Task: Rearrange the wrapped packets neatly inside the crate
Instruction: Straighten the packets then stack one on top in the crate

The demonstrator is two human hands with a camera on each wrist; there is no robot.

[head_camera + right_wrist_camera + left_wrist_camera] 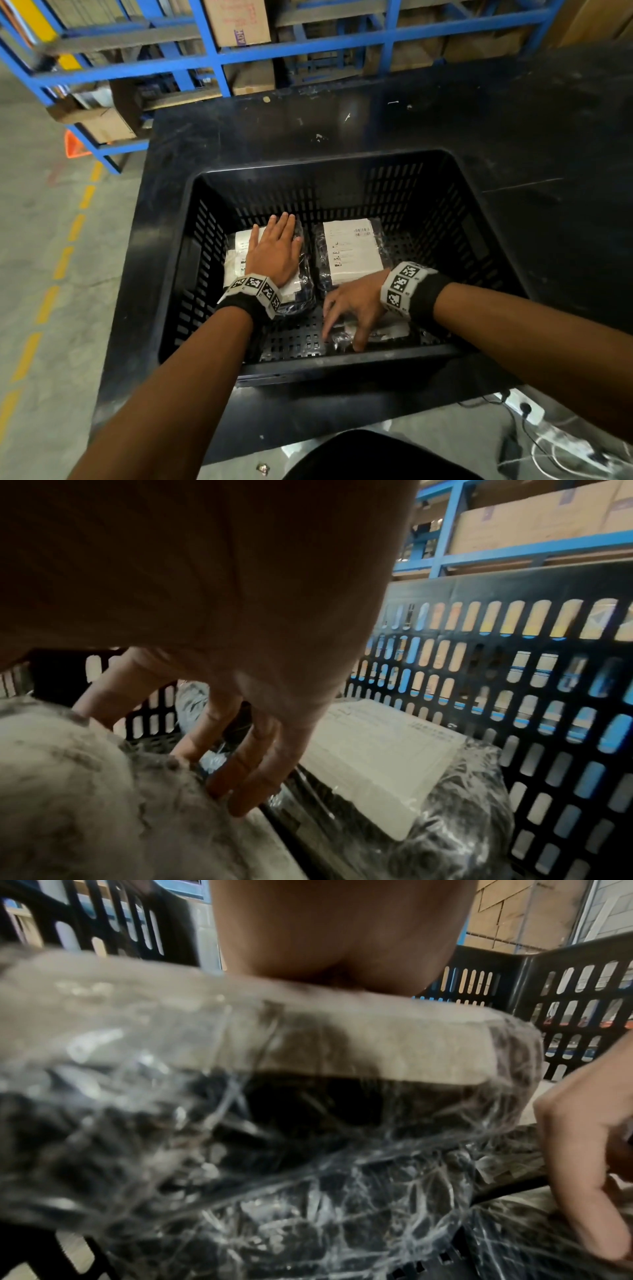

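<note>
crate [342,164]: three packets, bench [513,120]
left hand [274,251]: flat, fingers straight, on 10 o'clock packet [236,260]
right hand [356,310]: spread fingertips on 6 o'clock packet [387,330]
right wrist only: fingers [253,772] touching wrap edge

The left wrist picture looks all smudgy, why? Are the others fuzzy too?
Left wrist view: the packet sits very close, so it blurs, and its wrap glints. Right wrist view: the right hand is dim and soft; light shines through the crate slots. Head view: sharpest, edges bent.

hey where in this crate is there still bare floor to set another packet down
Bare crate floor shows at the near left, between the left packet and the near wall, and along the right wall beside the right packet. The near right is crowded: the right hand lies on a third packet there.
</note>
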